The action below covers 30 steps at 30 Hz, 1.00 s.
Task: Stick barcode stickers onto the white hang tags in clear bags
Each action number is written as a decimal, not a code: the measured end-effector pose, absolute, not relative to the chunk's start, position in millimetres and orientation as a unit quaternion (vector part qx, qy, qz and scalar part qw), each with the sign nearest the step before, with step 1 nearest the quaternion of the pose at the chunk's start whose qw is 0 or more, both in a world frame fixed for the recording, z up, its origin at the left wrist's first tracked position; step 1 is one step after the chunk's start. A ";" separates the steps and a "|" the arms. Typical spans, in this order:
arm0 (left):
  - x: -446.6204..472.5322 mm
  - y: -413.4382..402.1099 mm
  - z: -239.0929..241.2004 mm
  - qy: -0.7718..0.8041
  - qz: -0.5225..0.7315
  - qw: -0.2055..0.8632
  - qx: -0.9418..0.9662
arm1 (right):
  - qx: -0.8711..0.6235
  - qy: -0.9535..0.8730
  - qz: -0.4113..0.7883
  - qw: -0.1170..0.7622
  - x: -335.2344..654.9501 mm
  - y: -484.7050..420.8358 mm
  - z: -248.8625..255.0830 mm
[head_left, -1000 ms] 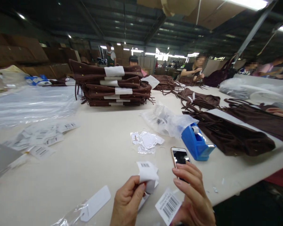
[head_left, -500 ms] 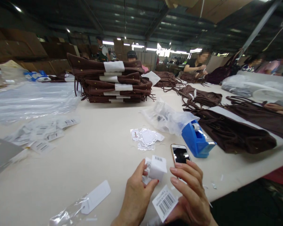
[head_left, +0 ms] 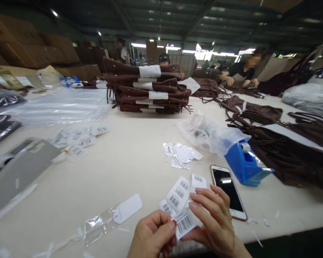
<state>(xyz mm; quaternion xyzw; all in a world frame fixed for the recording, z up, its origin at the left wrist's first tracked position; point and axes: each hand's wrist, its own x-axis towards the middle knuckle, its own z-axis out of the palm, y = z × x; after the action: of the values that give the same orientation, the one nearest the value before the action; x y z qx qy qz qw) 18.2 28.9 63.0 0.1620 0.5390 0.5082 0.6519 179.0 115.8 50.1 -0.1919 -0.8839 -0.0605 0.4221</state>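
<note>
A white barcode label (head_left: 185, 225) lies between my two hands. My left hand (head_left: 156, 234) is closed, with thumb and forefinger pinching the label's left edge. My right hand (head_left: 215, 218) has its thumb below the label's right side and its fingers reaching above it, gripping it there. Just beyond, a strip of barcode stickers (head_left: 177, 193) rests on the table, with another barcode piece (head_left: 198, 181) close to my right fingertips. A white hang tag (head_left: 128, 208) in a clear plastic sleeve (head_left: 97, 227) lies to the left of my left hand.
A phone (head_left: 228, 191) and blue tape dispenser (head_left: 247, 165) stand at right, a grey dispenser (head_left: 24, 168) at left. Ahead are a tag pile (head_left: 184, 154), loose barcode labels (head_left: 78, 138) and stacked brown bags (head_left: 150, 89). A co-worker (head_left: 244, 70) works across the table (head_left: 129, 157).
My left hand has let go of the folded sticker strip, which now lies spread on the table, and has moved down to the label in my right hand. The view has turned left.
</note>
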 end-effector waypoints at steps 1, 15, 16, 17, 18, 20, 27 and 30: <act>14.7 27.6 62.8 0.557 0.519 0.627 0.169 | -0.187 -0.888 -0.051 0.418 175.5 116.0 48.1; -23.2 -0.2 52.1 0.685 0.509 0.450 0.264 | -0.369 -0.752 0.483 0.255 109.6 84.8 50.1; -26.2 -3.9 50.0 0.692 0.508 0.437 0.268 | -0.372 -0.754 0.479 0.253 105.1 83.4 48.2; -30.9 -8.7 47.7 0.708 0.505 0.412 0.271 | -0.380 -0.747 0.481 0.257 100.7 82.5 46.3; -37.5 -14.3 45.1 0.732 0.499 0.375 0.273 | -0.390 -0.732 0.491 0.265 96.2 82.1 44.5; -56.3 -27.0 39.0 0.782 0.477 0.262 0.304 | -0.414 -0.687 0.525 0.284 86.7 82.9 41.4; -120.8 -42.1 9.3 0.629 0.306 -0.070 0.712 | -0.409 -0.680 0.564 0.230 41.2 85.8 28.8; -122.3 -36.4 1.3 0.601 0.275 -0.067 0.747 | -0.415 -0.702 0.540 0.206 26.6 85.3 18.1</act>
<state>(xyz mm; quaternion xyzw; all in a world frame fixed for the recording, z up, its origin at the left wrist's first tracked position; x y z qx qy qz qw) -122.3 -36.4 1.3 0.7472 0.6012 0.2754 -0.0669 26.6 85.3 18.1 -0.4151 -0.7024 0.5403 0.2060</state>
